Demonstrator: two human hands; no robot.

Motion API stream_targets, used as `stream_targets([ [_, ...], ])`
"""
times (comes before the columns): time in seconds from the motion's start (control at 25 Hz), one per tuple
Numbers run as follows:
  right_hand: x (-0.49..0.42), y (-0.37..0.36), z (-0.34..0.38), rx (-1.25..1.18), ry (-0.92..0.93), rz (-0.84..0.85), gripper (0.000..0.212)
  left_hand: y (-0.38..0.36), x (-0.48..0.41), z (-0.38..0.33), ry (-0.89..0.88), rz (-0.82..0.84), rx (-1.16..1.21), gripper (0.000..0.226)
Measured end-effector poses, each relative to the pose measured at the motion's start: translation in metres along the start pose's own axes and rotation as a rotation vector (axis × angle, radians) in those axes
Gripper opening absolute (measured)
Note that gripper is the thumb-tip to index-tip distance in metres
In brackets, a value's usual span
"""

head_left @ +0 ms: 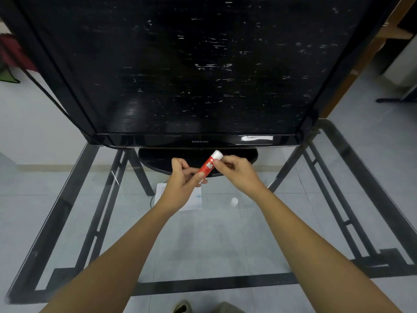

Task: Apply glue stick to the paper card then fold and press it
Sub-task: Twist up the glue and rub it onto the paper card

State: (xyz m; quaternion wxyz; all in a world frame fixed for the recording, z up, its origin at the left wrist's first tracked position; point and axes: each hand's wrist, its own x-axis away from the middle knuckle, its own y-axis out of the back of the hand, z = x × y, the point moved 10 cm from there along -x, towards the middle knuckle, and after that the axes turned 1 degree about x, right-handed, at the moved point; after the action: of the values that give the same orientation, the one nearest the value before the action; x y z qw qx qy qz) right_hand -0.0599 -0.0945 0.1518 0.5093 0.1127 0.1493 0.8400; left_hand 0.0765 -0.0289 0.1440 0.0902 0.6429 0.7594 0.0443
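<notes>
Here, the red glue stick [208,166] sits tilted above the glass desk [225,240], its white upper end toward the television; your left hand [183,180] is closed around its lower end and your right hand [234,169] pinches its upper part between thumb and fingers. Directly below your left hand, the white paper card [194,199] lies flat on the desk, partly hidden by your wrist, with a small white cap [234,201] standing just to its right. Beyond your hands, the black television [180,75] rests on its oval base [158,159] at the far side of the desk.
</notes>
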Motion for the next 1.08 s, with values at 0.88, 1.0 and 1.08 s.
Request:
stream_targets([
  [0.88,0.010,0.000,0.003,-0.261,0.024,-0.170,0.013,-0.017,0.010,0.033,0.378,0.110,0.598,0.022],
  [1.0,0.011,0.000,0.002,-0.292,0.037,-0.198,0.012,-0.010,0.006,0.024,0.288,0.093,0.405,0.025],
  [1.08,0.013,-0.001,0.000,-0.310,0.031,-0.208,0.013,-0.004,0.005,0.021,0.236,0.056,0.292,0.019],
])
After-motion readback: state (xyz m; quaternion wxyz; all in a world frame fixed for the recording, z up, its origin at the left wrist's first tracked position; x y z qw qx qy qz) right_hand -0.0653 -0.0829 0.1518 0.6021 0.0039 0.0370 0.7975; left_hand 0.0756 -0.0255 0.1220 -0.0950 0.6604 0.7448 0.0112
